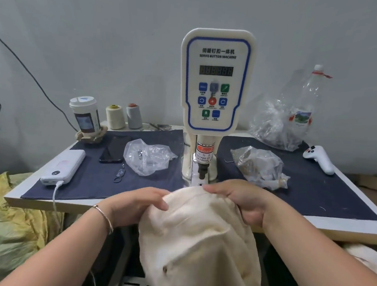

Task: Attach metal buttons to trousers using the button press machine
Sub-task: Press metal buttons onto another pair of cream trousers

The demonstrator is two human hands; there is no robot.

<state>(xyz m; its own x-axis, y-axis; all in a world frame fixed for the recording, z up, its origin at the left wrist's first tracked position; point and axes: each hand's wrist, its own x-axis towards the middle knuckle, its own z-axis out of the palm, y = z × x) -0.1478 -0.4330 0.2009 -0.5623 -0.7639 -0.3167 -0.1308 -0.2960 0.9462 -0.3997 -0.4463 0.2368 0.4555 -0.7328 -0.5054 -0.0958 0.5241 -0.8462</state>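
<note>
Positioning step: cream cotton trousers brought to the white servo button press machine, no press yet, we judge.

Trousers drape over the table's front edge. We see the left hand and right hand both gripping the bunched top fold, fingers curled over it, just before the dark punch head. Next: slide the fold forward under the punch, fingertips kept clear.

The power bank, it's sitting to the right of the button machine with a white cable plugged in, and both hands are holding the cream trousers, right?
Not quite. The head view shows the power bank left of the button machine, not right. Its white cable is plugged in, and the left hand and right hand do hold the cream trousers.
</note>
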